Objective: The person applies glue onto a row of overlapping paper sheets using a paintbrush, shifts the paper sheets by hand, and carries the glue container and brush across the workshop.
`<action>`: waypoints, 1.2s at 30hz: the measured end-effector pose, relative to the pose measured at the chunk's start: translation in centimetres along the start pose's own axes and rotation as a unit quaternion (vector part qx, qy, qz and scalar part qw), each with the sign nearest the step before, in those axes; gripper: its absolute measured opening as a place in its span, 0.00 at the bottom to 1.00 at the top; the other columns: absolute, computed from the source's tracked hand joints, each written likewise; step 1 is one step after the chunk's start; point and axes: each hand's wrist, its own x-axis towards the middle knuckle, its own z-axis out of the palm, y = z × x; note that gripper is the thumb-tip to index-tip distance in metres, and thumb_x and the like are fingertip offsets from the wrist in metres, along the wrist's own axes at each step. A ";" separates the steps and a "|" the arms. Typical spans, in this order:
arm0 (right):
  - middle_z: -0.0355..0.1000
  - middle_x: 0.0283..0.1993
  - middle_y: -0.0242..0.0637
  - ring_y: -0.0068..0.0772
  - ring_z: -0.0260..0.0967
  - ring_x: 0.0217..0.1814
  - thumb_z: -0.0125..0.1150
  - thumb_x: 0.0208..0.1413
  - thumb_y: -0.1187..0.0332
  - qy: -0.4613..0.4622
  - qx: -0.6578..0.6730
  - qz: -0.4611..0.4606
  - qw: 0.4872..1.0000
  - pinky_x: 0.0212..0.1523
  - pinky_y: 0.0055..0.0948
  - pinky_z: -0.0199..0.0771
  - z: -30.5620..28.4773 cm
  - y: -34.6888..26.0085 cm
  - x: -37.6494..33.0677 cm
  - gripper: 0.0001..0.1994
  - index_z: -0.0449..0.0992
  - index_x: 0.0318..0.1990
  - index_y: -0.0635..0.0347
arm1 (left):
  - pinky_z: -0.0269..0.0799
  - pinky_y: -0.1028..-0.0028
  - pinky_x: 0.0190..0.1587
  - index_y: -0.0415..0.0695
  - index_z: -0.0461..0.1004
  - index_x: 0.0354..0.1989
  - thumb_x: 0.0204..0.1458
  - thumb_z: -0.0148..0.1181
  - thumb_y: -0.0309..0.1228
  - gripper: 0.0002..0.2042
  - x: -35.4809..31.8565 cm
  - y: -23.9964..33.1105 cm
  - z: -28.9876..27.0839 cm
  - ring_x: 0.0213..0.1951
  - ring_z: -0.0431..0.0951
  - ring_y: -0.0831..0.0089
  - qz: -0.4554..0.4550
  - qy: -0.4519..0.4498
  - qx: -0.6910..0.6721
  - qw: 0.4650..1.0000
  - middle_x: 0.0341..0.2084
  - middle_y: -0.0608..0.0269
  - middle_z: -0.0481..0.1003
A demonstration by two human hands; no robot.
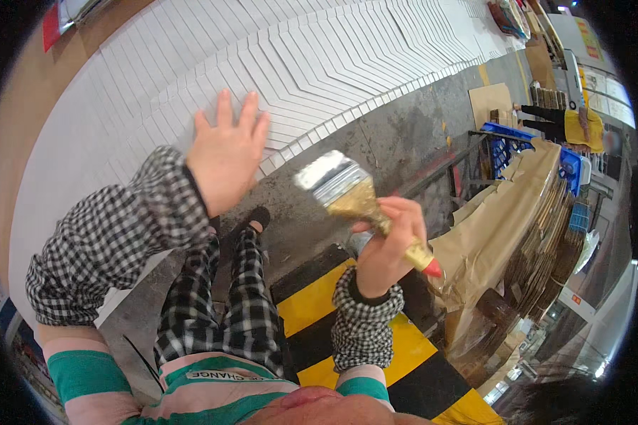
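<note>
My left hand (227,159) lies flat with fingers spread on a wide spread of overlapping white sheets (312,64). The sheets are fanned out so that their edges make rows of thin parallel lines. In my right hand (393,248) is a wide paintbrush (358,202), gripped by its yellow, red-tipped wooden handle. Its bristles are coated in white and point up and left, past the near edge of the sheets. The brush is held in the air, apart from the sheets. Checked sleeve covers are on both forearms.
Brown paper (496,227) covers a stack of flattened cardboard (546,248) on the right. A blue plastic crate (503,145) stands behind it. Farther off is a person in a yellow top (583,129). A yellow-and-black striped surface (376,354) lies below my right arm.
</note>
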 end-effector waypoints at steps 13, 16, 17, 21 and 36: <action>0.68 0.37 0.43 0.29 0.69 0.27 0.48 0.56 0.73 -0.084 -0.029 0.002 0.996 0.23 0.23 0.74 3.2 0.4 -3.0 0.06 0.68 0.33 0.70 | 0.71 0.66 0.41 0.41 0.72 0.12 0.42 0.52 0.32 0.12 -1.5 -3.3 0.9 0.21 0.74 0.58 0.081 -0.105 -0.213 0.968 0.13 0.54 0.72; 0.68 0.37 0.43 0.29 0.70 0.29 0.48 0.55 0.73 -0.020 -0.028 0.085 0.996 0.23 0.24 0.74 3.3 0.2 -3.3 0.07 0.68 0.32 0.70 | 0.71 0.66 0.39 0.40 0.72 0.12 0.42 0.52 0.32 0.12 -1.6 -3.3 1.2 0.21 0.74 0.57 0.086 -0.099 -0.209 0.969 0.13 0.53 0.72; 0.68 0.37 0.42 0.28 0.69 0.27 0.46 0.57 0.70 -0.081 -0.067 0.029 0.994 0.22 0.23 0.73 3.4 0.2 -3.2 0.09 0.68 0.32 0.70 | 0.71 0.67 0.37 0.40 0.72 0.12 0.42 0.53 0.32 0.12 -1.7 -3.4 1.4 0.20 0.73 0.58 0.088 -0.103 -0.212 0.968 0.13 0.53 0.72; 0.69 0.34 0.41 0.27 0.69 0.22 0.43 0.59 0.66 -0.098 -0.097 -0.028 0.990 0.19 0.18 0.65 3.8 0.0 -3.0 0.13 0.69 0.32 0.68 | 0.72 0.67 0.31 0.39 0.72 0.13 0.42 0.53 0.32 0.12 -1.7 -3.6 2.1 0.20 0.73 0.58 0.098 -0.102 -0.226 0.964 0.11 0.54 0.71; 0.66 0.37 0.44 0.31 0.68 0.26 0.40 0.59 0.69 -0.024 -0.054 0.028 0.998 0.20 0.24 0.73 4.3 -1.1 -5.7 0.13 0.68 0.29 0.70 | 0.72 0.66 0.38 0.35 0.75 0.29 0.42 0.57 0.37 0.15 -7.8 -4.3 0.2 0.44 0.71 0.50 0.073 -0.129 -0.102 0.984 0.36 0.45 0.73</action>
